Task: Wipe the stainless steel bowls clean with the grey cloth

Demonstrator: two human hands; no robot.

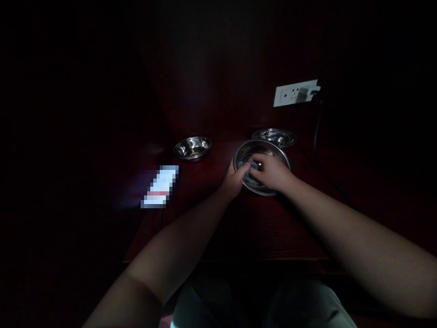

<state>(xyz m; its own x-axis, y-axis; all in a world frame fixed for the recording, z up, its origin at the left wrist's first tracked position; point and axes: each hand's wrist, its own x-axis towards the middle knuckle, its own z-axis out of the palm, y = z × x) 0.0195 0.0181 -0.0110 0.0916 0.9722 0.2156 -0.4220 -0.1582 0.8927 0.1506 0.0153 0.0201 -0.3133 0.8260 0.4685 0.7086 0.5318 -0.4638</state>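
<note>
If the left hand (232, 181), fingers clasping the bowl's (261, 148) eight-o'clock rim, slackens while the right hand (271, 171) holds the greyish pad (252, 180) inside, the bowl could knock the dish (274, 134) at one o'clock.

No text, label, brand or number is legible. The lit screen (160, 187), left of the hand-held steel bowl (251, 147), is pixelated beyond reading; markings on the socket plate (286, 96), beyond the bowl rightward, are unreadable.
</note>
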